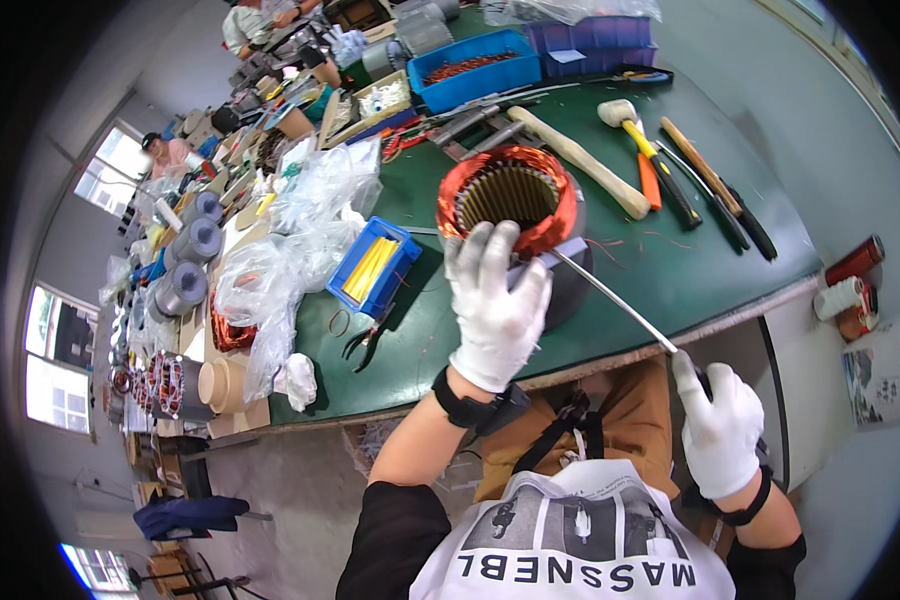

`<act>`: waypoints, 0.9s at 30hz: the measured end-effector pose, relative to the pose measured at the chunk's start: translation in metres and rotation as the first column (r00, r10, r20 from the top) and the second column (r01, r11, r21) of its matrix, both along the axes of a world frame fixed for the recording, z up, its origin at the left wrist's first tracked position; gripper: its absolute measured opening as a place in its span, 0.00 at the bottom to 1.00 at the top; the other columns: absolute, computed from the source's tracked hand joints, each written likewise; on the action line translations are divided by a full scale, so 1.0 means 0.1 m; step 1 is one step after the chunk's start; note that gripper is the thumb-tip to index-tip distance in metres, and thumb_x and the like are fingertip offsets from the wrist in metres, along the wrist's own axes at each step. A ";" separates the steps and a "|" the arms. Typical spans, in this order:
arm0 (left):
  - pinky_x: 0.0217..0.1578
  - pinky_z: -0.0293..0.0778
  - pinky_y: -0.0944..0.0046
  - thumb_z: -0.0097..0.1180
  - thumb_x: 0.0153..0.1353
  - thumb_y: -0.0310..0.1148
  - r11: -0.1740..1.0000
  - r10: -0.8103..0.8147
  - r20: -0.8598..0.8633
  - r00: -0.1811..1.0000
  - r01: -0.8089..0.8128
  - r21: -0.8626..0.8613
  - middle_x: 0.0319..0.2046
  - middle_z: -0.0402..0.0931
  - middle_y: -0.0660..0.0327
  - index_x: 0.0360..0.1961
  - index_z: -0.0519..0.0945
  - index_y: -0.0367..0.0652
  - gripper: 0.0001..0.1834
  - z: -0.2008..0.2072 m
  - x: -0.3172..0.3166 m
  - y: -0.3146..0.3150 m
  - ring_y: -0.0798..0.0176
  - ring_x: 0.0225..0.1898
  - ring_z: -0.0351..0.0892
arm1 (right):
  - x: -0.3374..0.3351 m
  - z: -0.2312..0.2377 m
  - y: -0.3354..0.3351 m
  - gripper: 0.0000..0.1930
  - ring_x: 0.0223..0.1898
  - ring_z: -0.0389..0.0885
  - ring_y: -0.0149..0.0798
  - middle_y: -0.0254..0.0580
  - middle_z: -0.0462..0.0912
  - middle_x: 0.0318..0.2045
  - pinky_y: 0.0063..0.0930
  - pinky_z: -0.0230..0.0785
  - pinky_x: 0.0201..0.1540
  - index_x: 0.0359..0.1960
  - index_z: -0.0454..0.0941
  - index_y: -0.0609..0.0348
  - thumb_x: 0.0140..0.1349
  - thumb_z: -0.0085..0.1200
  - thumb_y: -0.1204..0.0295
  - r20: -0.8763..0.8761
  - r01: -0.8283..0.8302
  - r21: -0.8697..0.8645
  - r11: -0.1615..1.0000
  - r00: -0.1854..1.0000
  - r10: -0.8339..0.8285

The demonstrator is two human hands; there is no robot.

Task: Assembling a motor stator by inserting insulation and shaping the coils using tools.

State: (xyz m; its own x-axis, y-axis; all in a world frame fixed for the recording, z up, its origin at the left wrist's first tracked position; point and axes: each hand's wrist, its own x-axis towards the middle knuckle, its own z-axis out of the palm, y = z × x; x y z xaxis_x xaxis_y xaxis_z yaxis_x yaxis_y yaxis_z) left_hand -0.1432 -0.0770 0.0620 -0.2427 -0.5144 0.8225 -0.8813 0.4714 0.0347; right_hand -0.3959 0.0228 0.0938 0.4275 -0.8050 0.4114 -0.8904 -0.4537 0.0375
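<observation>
A motor stator [560,205] with a ring of copper windings stands upright on the green table, its slotted bore facing up. My left hand [497,305], in a white glove, has its fingers hooked over the stator's near rim and its thumb to the side. In my gloved right hand [720,425], closed at the table's front edge, is a long thin metal rod [615,300]. The rod slants up to the left, and its far tip meets the lower right side of the windings. My palm and fingers hide most of the rod's grip end.
Right of the stator lie a wooden stick [580,160], a mallet [650,160] and a wooden-handled tool [705,165]. Leftward are a blue bin of yellow strips [375,265], black pliers [368,340] and plastic bags [270,275]. A blue bin [475,70] stands behind. Co-workers are far off.
</observation>
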 end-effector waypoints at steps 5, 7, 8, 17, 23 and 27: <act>0.54 0.61 0.43 0.63 0.42 0.27 0.997 0.036 -0.059 0.998 -0.040 -0.070 0.48 0.71 0.51 0.28 0.80 0.47 0.09 -0.05 0.06 -0.02 0.44 0.51 0.67 | 0.30 0.17 -0.03 0.24 0.25 0.71 0.42 0.43 0.68 0.26 0.34 0.63 0.26 0.48 0.77 0.55 0.44 0.50 0.79 -0.020 0.022 -0.016 1.000 1.000 -0.022; 0.54 0.60 0.43 0.63 0.43 0.28 0.998 0.024 -0.104 0.994 -0.029 -0.054 0.46 0.72 0.52 0.28 0.80 0.46 0.08 0.01 -0.01 -0.02 0.46 0.50 0.68 | 0.28 0.07 -0.08 0.24 0.25 0.72 0.45 0.44 0.70 0.27 0.36 0.63 0.26 0.47 0.78 0.55 0.44 0.51 0.81 0.018 0.024 -0.088 0.996 1.000 -0.022; 0.55 0.58 0.43 0.63 0.43 0.29 0.998 0.015 -0.122 0.992 -0.022 -0.059 0.46 0.72 0.53 0.27 0.80 0.46 0.08 0.01 -0.05 -0.01 0.47 0.50 0.68 | 0.23 0.04 -0.07 0.23 0.25 0.72 0.45 0.45 0.71 0.28 0.36 0.64 0.25 0.47 0.78 0.55 0.45 0.51 0.81 0.036 0.054 -0.061 0.997 0.998 -0.052; 0.60 0.54 0.42 0.63 0.42 0.31 0.997 0.012 -0.184 0.983 -0.025 -0.068 0.46 0.71 0.55 0.24 0.80 0.45 0.06 -0.04 -0.13 0.09 0.49 0.51 0.68 | 0.25 -0.38 -0.31 0.23 0.22 0.73 0.48 0.49 0.71 0.26 0.33 0.65 0.25 0.49 0.77 0.59 0.49 0.48 0.87 0.370 -0.006 0.097 0.995 0.929 -0.030; 0.54 0.60 0.45 0.62 0.43 0.30 0.999 -0.030 -0.120 0.992 0.032 0.014 0.45 0.70 0.54 0.26 0.79 0.48 0.07 0.01 0.04 0.00 0.47 0.50 0.68 | 0.46 -0.61 -0.41 0.23 0.20 0.71 0.45 0.46 0.68 0.22 0.32 0.64 0.23 0.48 0.78 0.56 0.50 0.48 0.88 0.589 -0.040 0.097 0.994 0.808 -0.025; 0.55 0.61 0.45 0.66 0.38 0.28 0.997 -0.051 -0.053 0.997 0.054 0.060 0.45 0.71 0.54 0.28 0.80 0.48 0.12 0.06 0.17 0.00 0.46 0.51 0.69 | 0.27 -0.23 -0.36 0.25 0.18 0.71 0.45 0.44 0.67 0.21 0.35 0.65 0.22 0.47 0.79 0.53 0.43 0.51 0.85 0.387 -0.071 0.129 0.989 0.922 0.015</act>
